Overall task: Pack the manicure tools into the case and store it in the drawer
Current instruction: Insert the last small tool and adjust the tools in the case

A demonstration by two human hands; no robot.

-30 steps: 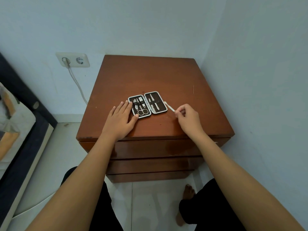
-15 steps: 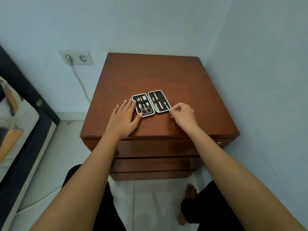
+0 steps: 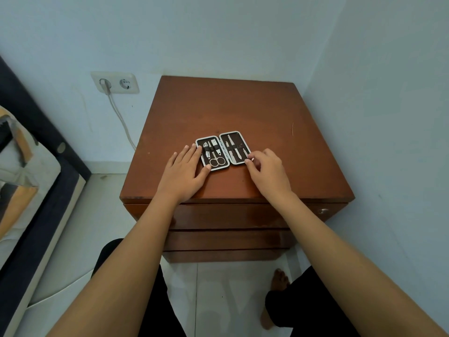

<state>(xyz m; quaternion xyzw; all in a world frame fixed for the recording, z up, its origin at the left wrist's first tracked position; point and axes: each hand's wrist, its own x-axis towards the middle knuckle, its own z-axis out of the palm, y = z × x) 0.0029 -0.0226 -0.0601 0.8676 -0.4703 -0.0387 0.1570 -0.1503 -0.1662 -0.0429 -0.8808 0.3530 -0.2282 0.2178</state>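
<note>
From here I can't make out the small tools in the open case [image 3: 223, 150] beyond the scissors [image 3: 217, 162]; the rest are thin metal slivers. My left hand [image 3: 183, 175] covers the case's near left edge, and the right hand [image 3: 268, 175] hides its near right corner. Whether the right fingers [image 3: 250, 159] pinch anything is too small to tell. The bed [image 3: 26, 181] is cut by the left edge, and both forearms run off the bottom.

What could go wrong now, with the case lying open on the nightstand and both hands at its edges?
If the right hand folds the case shut before the last tool sits fully under its strap, the tool may jam the closure or slip out. The left hand only rests beside the case, so it could slide.
</note>
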